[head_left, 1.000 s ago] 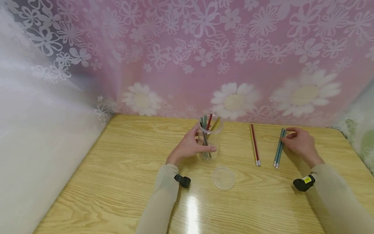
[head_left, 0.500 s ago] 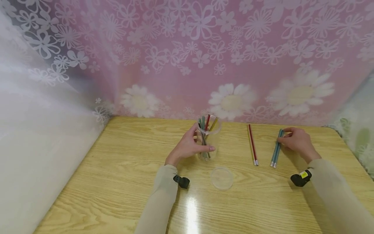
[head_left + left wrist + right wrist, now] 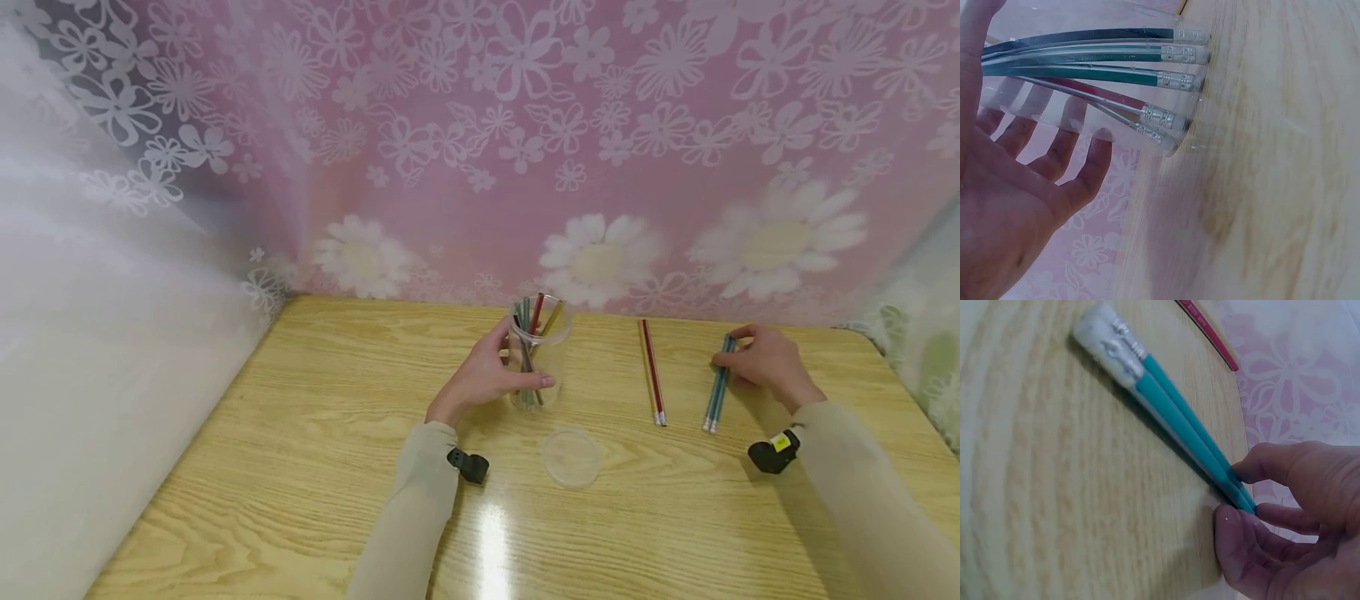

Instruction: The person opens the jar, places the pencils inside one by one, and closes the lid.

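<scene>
My left hand grips a clear plastic jar standing upright on the table, thumb across its front and fingers round the far side. Inside it lean several pencils, green, black, red and yellow, eraser ends down in the left wrist view. At the right, my right hand pinches two teal pencils near their far ends. They lie side by side with their white erasers toward me. Between the hands, a red pencil and a yellow pencil lie together on the table.
A clear round lid lies flat in front of the jar. The wooden table meets a pink floral curtain at its back edge. A white sheet hangs along the left side.
The right hand has shifted slightly on the teal pencils, which stay at nearly the same place. The left hand and the jar hold still; the head view sways a little.
</scene>
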A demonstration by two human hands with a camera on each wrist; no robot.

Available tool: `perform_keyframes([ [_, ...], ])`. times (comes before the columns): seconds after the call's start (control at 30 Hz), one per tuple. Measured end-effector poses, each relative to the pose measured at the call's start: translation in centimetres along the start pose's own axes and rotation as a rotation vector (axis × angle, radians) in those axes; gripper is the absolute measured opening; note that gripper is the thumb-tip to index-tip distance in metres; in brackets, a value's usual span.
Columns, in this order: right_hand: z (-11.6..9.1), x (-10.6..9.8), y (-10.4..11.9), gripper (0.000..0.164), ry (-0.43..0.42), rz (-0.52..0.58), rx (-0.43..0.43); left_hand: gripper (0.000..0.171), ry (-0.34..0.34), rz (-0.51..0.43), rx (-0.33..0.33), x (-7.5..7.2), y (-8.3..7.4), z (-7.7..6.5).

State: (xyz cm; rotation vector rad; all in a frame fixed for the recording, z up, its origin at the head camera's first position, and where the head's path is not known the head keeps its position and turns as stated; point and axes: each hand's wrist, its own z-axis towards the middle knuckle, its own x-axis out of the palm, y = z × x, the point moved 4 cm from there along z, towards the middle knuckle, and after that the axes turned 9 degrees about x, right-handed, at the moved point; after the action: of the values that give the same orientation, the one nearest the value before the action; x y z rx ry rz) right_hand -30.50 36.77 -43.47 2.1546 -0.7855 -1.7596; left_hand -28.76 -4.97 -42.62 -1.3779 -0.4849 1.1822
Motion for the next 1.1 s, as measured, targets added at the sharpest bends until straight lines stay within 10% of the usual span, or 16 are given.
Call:
perform_keyframes([
  [0.6,0.8,0.6,0.7,0.044,0.019,0.105,0.128,0.103,0.011,0.033,-0.052,-0.1,-0.1,0.2],
  [1.1,-0.2,-0.6,1.1,0.056,-0.017,0.239,0.101,0.104,0.011,0.080,-0.041,-0.1,-0.2,0.2],
])
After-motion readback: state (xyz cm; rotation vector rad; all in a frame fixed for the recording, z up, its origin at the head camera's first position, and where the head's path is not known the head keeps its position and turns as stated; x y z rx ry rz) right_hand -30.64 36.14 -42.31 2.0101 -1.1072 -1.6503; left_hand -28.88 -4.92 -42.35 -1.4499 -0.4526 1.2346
